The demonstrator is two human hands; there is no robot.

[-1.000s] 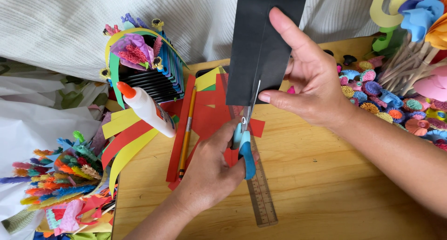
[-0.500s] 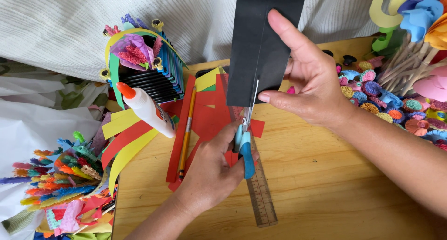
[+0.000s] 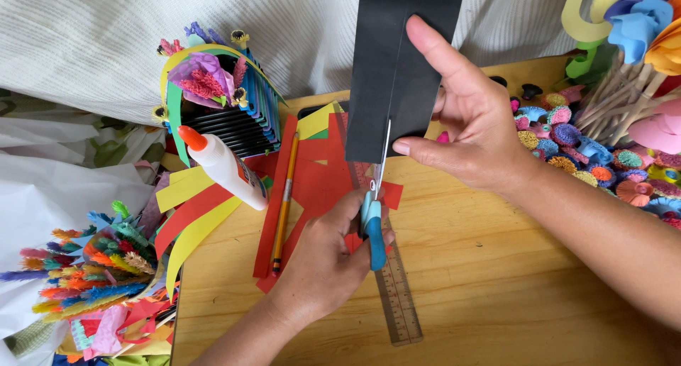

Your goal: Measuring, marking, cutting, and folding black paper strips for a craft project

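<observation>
Wood of the pale tabletop (image 3: 496, 295) fills the near foreground; a clear plastic ruler (image 3: 397, 302) lies flat on it, running toward the lower edge; just above the ruler the left hand (image 3: 323, 263) is closed around the blue handles of a pair of scissors (image 3: 374, 217), blades pointing up and entering the lower edge of a black paper sheet (image 3: 401, 61); the right hand (image 3: 472, 121) pinches that sheet's right side, thumb in front, holding it upright above the table; left of the hands lie red paper strips (image 3: 312, 185), a yellow pencil (image 3: 284, 210) and a white glue bottle with an orange cap (image 3: 223, 167); farther back stands a small multicoloured paper basket (image 3: 213, 89); paper flowers (image 3: 582, 146) crowd the right.
</observation>
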